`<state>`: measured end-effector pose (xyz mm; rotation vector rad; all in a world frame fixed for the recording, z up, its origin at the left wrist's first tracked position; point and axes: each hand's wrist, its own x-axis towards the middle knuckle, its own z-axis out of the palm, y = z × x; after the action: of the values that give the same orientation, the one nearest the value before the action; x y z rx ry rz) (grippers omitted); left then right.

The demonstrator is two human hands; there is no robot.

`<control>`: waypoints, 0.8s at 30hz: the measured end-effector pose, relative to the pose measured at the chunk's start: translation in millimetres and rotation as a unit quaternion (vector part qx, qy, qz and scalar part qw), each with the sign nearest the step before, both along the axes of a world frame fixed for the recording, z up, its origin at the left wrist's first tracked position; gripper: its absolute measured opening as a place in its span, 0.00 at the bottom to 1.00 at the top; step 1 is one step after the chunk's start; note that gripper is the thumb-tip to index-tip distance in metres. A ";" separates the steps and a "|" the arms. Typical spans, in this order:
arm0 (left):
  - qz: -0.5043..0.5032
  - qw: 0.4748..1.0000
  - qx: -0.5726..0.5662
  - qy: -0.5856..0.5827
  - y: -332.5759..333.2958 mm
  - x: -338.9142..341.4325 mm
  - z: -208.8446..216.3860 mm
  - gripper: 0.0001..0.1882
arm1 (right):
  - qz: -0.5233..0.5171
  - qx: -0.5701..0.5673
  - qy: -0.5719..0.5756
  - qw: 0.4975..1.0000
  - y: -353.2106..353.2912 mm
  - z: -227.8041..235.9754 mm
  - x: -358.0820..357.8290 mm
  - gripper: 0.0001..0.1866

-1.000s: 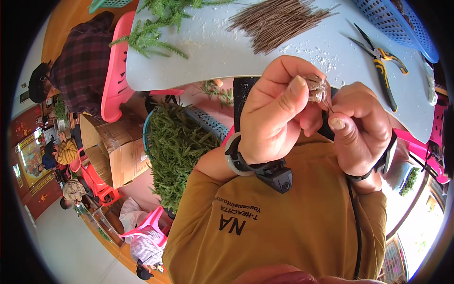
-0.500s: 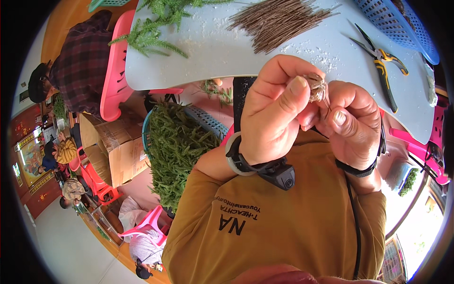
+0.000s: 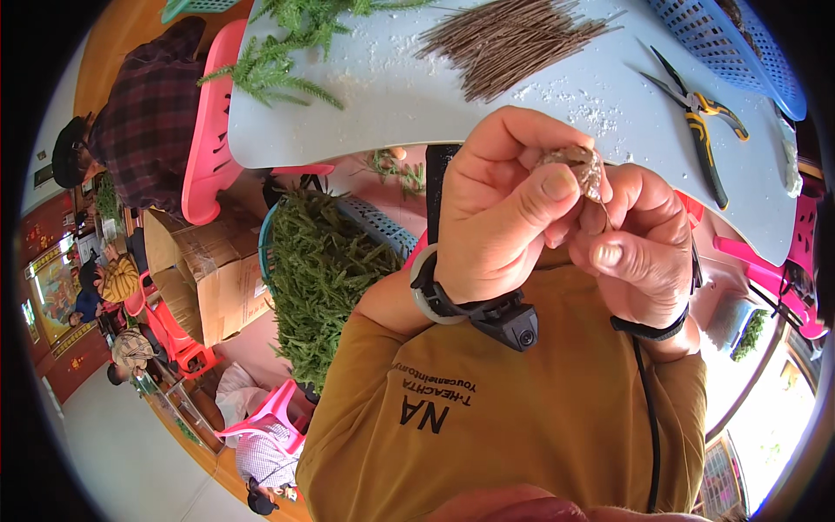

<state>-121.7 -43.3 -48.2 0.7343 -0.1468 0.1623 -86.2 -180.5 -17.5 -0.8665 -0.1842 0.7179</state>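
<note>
My left hand (image 3: 500, 204) is closed, thumb and forefinger pinching a small brown pine cone (image 3: 590, 174) with whitish scales. From the cone a thin brown wire (image 3: 606, 217) runs down to my right hand (image 3: 644, 248), whose thumb and forefinger are closed on it. Both hands are raised close together in front of my chest, just off the near edge of the pale table (image 3: 374, 113). The fingers hide part of the cone. Beyond my hands a bundle of brown wire stems (image 3: 513, 48) lies on the tabletop.
Long-nose pliers (image 3: 696, 104) with yellow and black handles lie at the right, beside a blue basket (image 3: 696, 30). Green artificial sprigs (image 3: 278, 74) rest at the far left. More greenery (image 3: 322, 270) fills a basket below, near a cardboard box (image 3: 209, 270). People sit further left.
The pine cone has tipped over in my left fingers. My right hand has shifted slightly down and left, and more of the wire shows between the hands.
</note>
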 end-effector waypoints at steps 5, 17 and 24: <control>0.027 0.999 0.038 0.023 -0.3 0.4 1.6 0.15 | 0.075 0.036 0.203 0.976 -5.7 9.5 3.0 0.05; 0.066 0.997 0.046 0.011 -3.9 2.8 -1.9 0.14 | 0.069 0.121 0.368 0.919 -8.1 12.9 -1.5 0.07; 0.099 0.991 0.079 -0.041 -2.7 3.5 -5.6 0.14 | 0.072 0.157 0.353 0.920 -10.6 11.9 -5.1 0.05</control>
<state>-118.2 -46.0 -53.8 0.9014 -0.1675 0.3734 -91.4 -191.1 -5.6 -0.2514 0.2828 1.0635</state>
